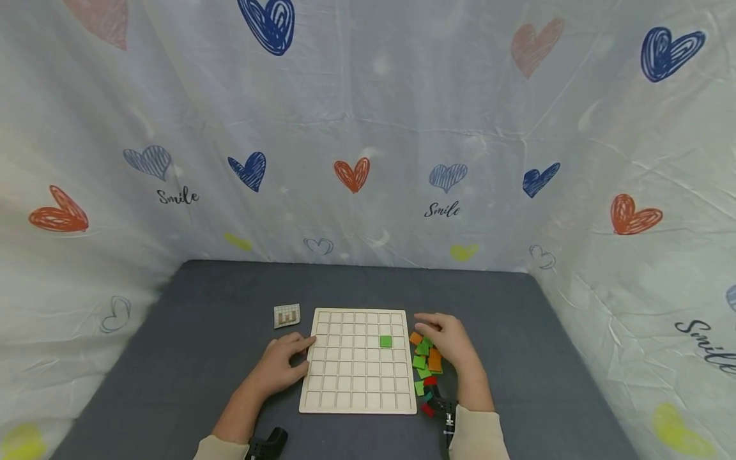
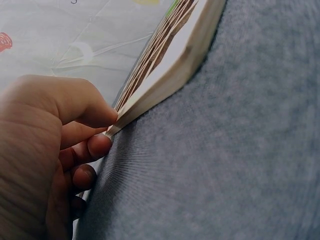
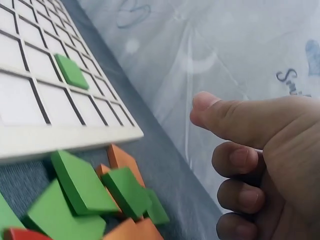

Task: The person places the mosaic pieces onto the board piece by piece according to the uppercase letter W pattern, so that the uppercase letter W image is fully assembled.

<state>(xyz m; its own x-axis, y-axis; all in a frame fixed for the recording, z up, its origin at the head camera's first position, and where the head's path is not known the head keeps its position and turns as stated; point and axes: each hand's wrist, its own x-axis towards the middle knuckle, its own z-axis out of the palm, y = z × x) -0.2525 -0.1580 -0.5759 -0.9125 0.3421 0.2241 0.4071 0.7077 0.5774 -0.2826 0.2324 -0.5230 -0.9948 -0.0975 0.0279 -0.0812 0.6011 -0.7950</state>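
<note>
A pale wooden board (image 1: 353, 367) divided into a grid of square cells lies on the dark cloth. One green square tile (image 1: 386, 342) sits in a cell toward its upper right. My left hand (image 1: 278, 364) touches the board's left edge with thumb and fingertips, seen close up against the wooden rim (image 2: 165, 92) in the left wrist view. My right hand (image 1: 451, 342) hovers above the loose pieces beside the board's right edge, loosely curled and holding nothing. Below it lie green pieces (image 3: 82, 185) and orange pieces (image 1: 435, 361), some overlapping.
A small printed card (image 1: 287, 315) lies off the board's upper left corner. Red pieces (image 1: 430, 381) lie at the near end of the pile, close to the right wrist's black strap. A white curtain (image 1: 379, 96) with hearts surrounds the table.
</note>
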